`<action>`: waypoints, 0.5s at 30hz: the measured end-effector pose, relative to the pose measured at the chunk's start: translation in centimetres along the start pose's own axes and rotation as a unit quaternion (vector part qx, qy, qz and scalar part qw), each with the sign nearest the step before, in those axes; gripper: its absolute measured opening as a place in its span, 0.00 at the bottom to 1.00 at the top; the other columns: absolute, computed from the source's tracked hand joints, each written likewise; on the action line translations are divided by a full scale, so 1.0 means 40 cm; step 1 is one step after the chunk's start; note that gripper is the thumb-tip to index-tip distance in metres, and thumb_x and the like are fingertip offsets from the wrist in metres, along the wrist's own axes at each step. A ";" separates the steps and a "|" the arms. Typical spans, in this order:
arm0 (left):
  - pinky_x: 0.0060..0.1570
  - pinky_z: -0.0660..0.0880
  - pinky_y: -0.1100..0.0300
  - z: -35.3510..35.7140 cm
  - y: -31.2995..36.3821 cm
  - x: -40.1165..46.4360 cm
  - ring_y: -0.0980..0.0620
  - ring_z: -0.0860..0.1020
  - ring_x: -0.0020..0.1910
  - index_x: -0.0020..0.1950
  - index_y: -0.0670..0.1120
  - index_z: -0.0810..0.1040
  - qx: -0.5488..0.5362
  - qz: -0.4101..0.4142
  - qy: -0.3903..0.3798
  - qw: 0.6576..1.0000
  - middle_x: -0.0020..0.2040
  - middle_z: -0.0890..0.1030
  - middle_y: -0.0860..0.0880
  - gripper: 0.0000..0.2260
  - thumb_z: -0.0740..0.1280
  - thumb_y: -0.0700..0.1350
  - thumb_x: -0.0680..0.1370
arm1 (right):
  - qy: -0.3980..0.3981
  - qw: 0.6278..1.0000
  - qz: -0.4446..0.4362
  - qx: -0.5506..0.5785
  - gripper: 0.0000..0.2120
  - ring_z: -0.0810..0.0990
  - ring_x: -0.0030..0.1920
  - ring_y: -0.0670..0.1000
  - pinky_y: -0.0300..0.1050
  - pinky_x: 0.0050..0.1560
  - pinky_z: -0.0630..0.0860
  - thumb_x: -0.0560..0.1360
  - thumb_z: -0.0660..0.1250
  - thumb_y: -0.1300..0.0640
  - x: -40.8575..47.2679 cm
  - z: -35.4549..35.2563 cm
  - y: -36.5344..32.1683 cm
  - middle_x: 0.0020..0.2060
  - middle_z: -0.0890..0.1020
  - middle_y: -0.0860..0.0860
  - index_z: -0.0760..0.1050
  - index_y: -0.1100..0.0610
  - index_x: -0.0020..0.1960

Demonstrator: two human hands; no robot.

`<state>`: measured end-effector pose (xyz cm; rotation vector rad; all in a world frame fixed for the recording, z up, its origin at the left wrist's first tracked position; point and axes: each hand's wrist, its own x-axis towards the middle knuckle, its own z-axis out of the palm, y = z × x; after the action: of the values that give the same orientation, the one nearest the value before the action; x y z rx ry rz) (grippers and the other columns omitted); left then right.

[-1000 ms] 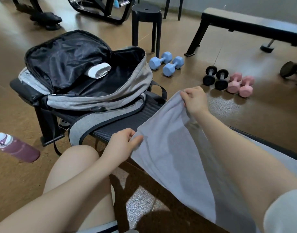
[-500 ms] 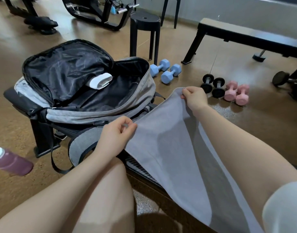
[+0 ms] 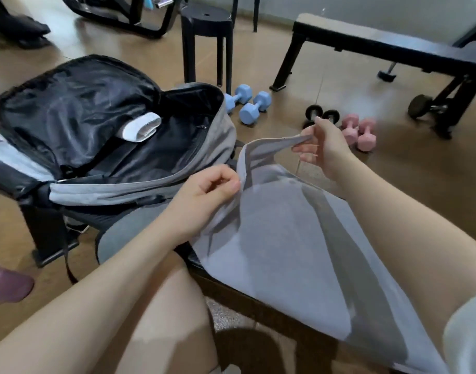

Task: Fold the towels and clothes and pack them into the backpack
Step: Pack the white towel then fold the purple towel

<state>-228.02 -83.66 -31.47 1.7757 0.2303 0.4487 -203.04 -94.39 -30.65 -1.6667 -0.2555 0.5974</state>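
Since the towel (image 3: 280, 238) looks thin, limp and light, draped on the bench (image 3: 258, 300) by the backpack (image 3: 139, 184), grip corners: left hand (image 3: 204, 195) and right hand (image 3: 323, 144) both pinch its top edge.

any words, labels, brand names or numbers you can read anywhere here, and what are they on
None can be read.
Backpack: no logo or tag shows.
White item inside it: no print visible.
Towel pinched by the left hand and right hand: plain.
Blue dumbbells and pink dumbbells: any weight marks are too small and blurred to read.
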 end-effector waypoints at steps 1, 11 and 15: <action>0.43 0.68 0.63 0.038 0.010 0.002 0.54 0.72 0.40 0.41 0.43 0.75 -0.010 0.003 -0.035 0.999 0.39 0.74 0.44 0.07 0.62 0.45 0.75 | 0.026 1.000 0.007 0.003 0.22 0.75 0.26 0.48 0.35 0.29 0.69 0.78 0.57 0.44 -0.023 -0.049 0.010 0.23 0.75 0.48 0.70 0.56 0.30; 0.39 0.68 0.73 0.440 0.132 -0.023 0.63 0.71 0.34 0.39 0.46 0.74 -0.135 -0.001 -0.323 0.937 0.33 0.73 0.59 0.06 0.64 0.40 0.76 | 0.151 0.987 -0.004 -0.058 0.08 0.75 0.38 0.47 0.38 0.36 0.73 0.77 0.63 0.63 -0.294 -0.496 0.120 0.41 0.76 0.51 0.72 0.57 0.55; 0.38 0.67 0.72 0.557 0.159 -0.051 0.62 0.70 0.34 0.37 0.49 0.75 -0.151 -0.005 -0.390 0.908 0.33 0.73 0.57 0.06 0.65 0.42 0.74 | 0.186 0.979 0.026 -0.072 0.11 0.72 0.35 0.48 0.40 0.35 0.71 0.76 0.61 0.66 -0.370 -0.621 0.183 0.38 0.74 0.52 0.73 0.59 0.58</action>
<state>-221.09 -105.81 -30.06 1.5140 -0.3782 -0.2472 -203.77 -124.18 -32.17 -1.8941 0.0180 0.3002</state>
